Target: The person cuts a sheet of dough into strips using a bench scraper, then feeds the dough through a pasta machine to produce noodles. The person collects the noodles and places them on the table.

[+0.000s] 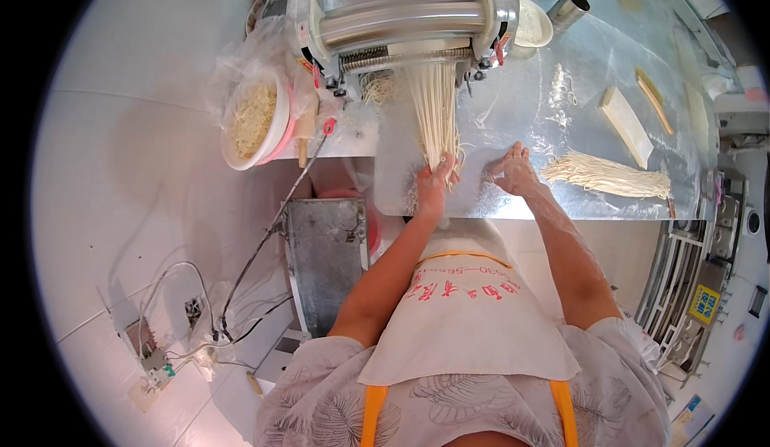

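Long, thin fresh noodles (435,118) hang in a bunch from the cutter of a metal noodle machine (401,24). My left hand (435,181) is closed around the lower end of that bunch, above the near part of the metal table. A strip of pale dough (429,48) shows at the machine's rollers. To the right, my right hand (516,171) rests on the floured tabletop, fingers extended and holding nothing. Just beyond it lies a separate bundle of cut noodles (609,176).
A pale rectangular block (627,126) and a yellowish strip (655,101) lie at right. Behind are a flour bowl (549,30) and a metal cup (571,10). At left stand a white bowl of crumbly dough (282,122), a rolling pin (303,134) and a red-ended cable (329,126).
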Demonstrator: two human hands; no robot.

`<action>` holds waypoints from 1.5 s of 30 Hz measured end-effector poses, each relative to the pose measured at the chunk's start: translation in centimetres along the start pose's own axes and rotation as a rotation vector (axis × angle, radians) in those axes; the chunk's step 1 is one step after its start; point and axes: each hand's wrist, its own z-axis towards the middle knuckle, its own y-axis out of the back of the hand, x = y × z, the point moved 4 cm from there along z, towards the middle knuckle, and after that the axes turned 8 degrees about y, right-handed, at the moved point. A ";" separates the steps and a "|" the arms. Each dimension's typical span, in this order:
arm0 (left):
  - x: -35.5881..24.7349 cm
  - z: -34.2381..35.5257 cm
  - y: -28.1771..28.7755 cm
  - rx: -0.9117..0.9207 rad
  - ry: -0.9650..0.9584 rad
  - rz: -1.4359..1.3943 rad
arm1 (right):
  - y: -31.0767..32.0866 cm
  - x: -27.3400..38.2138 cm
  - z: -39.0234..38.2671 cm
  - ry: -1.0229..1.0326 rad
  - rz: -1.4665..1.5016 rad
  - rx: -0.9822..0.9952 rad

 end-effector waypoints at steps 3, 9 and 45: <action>-1.3 -1.6 0.3 -0.071 -0.042 -0.004 | 4.4 3.9 -0.8 0.056 0.370 -0.047; -3.6 -5.0 -2.1 -0.131 0.151 0.044 | 1.7 12.0 -4.1 -0.517 1.896 0.356; -12.0 20.5 5.1 -0.577 -0.473 1.519 | 2.5 12.5 5.9 -0.325 0.808 -0.325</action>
